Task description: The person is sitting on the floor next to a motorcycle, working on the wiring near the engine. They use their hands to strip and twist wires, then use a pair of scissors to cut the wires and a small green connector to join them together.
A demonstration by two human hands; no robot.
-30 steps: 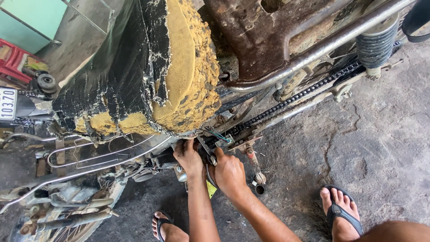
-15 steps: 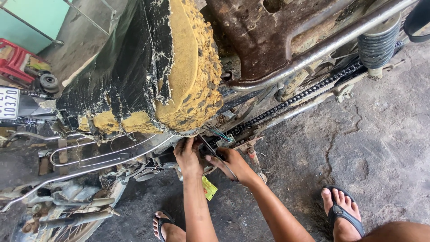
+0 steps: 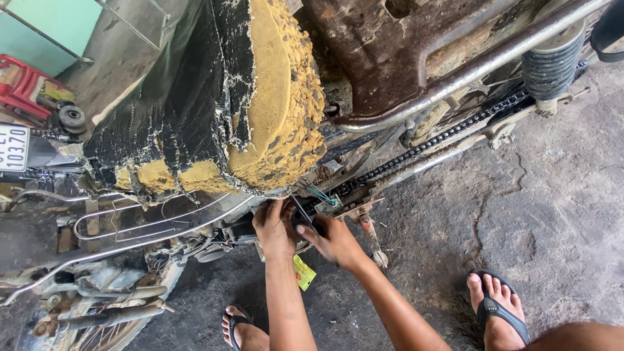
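I look down at an old motorcycle with a torn seat (image 3: pixel 214 104), black cover peeling off yellow foam. Both my hands reach under the seat's edge at the engine side. My left hand (image 3: pixel 273 227) presses its fingers against dark parts below the foam. My right hand (image 3: pixel 335 240) sits just beside it, fingers curled on a small dark part with a thin black cable (image 3: pixel 302 211) running up from it. Green wires (image 3: pixel 323 195) poke out just above my right hand. A yellow-green tag (image 3: pixel 303 273) hangs below my wrists.
The drive chain (image 3: pixel 429 146) runs diagonally to the upper right beside a chrome rail (image 3: pixel 468 71) and a black shock spring (image 3: pixel 549 68). A kick lever (image 3: pixel 370 234) juts down. A red stool (image 3: pixel 26 84) stands at far left. My sandalled feet (image 3: pixel 497 305) rest on cracked concrete.
My right hand has slid left and up from near the kick lever, closing in beside my left hand under the seat. The left hand has stayed about where it was.
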